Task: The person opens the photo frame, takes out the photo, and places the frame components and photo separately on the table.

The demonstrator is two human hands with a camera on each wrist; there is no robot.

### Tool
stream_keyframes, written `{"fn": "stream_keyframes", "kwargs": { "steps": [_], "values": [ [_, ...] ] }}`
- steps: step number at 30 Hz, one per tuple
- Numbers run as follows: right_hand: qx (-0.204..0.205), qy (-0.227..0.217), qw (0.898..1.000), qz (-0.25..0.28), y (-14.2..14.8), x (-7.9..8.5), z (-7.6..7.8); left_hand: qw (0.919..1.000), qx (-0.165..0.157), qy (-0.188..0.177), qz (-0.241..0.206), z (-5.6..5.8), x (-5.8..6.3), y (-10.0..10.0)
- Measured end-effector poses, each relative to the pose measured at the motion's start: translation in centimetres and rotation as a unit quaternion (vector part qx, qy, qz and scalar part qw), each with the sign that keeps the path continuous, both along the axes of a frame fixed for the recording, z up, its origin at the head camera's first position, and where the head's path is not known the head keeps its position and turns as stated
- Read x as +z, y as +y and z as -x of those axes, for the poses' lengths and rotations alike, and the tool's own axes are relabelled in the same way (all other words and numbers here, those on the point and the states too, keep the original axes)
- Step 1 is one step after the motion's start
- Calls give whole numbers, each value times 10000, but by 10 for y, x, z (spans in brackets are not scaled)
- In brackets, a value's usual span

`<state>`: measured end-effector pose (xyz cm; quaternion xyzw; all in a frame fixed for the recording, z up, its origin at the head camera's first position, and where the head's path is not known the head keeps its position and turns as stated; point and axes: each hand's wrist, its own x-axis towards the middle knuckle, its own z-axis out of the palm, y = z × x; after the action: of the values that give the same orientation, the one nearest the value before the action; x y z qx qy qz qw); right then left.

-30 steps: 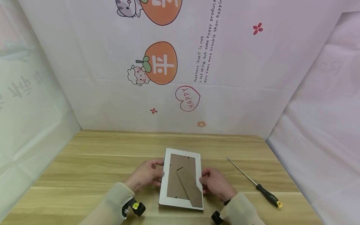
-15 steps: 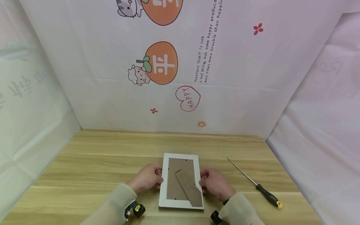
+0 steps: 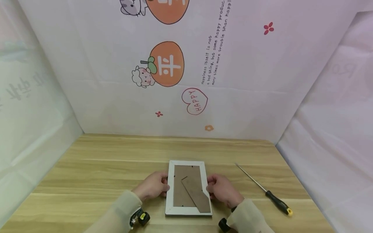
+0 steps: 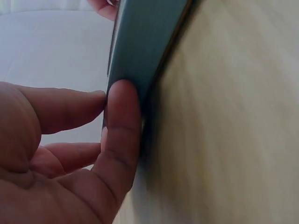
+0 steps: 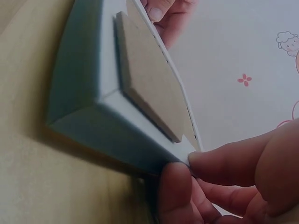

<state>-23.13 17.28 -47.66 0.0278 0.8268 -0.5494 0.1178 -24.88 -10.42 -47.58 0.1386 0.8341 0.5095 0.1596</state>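
Note:
A white picture frame [image 3: 188, 211] lies back side up at the front middle of the table, its brown backing board [image 3: 180, 194] and slanted stand leg [image 3: 196, 195] showing. My left hand [image 3: 152, 185] holds its left side. In the left wrist view the thumb [image 4: 74, 105] is at the upper edge, with a finger along the frame's side [image 4: 145, 42]. My right hand [image 3: 223, 190] pinches the opposite side. In the right wrist view its thumb [image 5: 229, 161] lies on the back edge and a finger against the side. The frame's front is hidden.
A screwdriver [image 3: 276, 201] with a black and yellow handle lies on the wooden table [image 3: 116, 155] to the right, tip pointing away. White printed cloth [image 3: 242, 97] walls stand at the back and both sides.
The picture frame's far end has come down and its slight tilt has straightened, so it lies flatter. My left hand has shifted slightly toward me with it; the right hand hardly moved.

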Motion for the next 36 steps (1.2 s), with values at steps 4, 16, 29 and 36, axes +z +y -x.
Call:
{"fn": "stream_keyframes", "kwargs": {
  "steps": [4, 16, 29, 36],
  "values": [
    [106, 233, 9995, -198, 0, 1, -2, 9986, -79, 284, 449, -1, -1, 0],
    [1719, 2015, 9072, -3268, 1, 19, -24, 9536, -799, 1558, 2449, -25, 18, -1],
    [1993, 1852, 9153, -2970, 1, 22, -21, 9494, -917, 1450, 2631, -22, 20, 3],
    [2020, 1539, 9313, -2609, 16, 16, -20, 9429, -846, 1549, 2826, -20, 21, 6]
  ]
}}
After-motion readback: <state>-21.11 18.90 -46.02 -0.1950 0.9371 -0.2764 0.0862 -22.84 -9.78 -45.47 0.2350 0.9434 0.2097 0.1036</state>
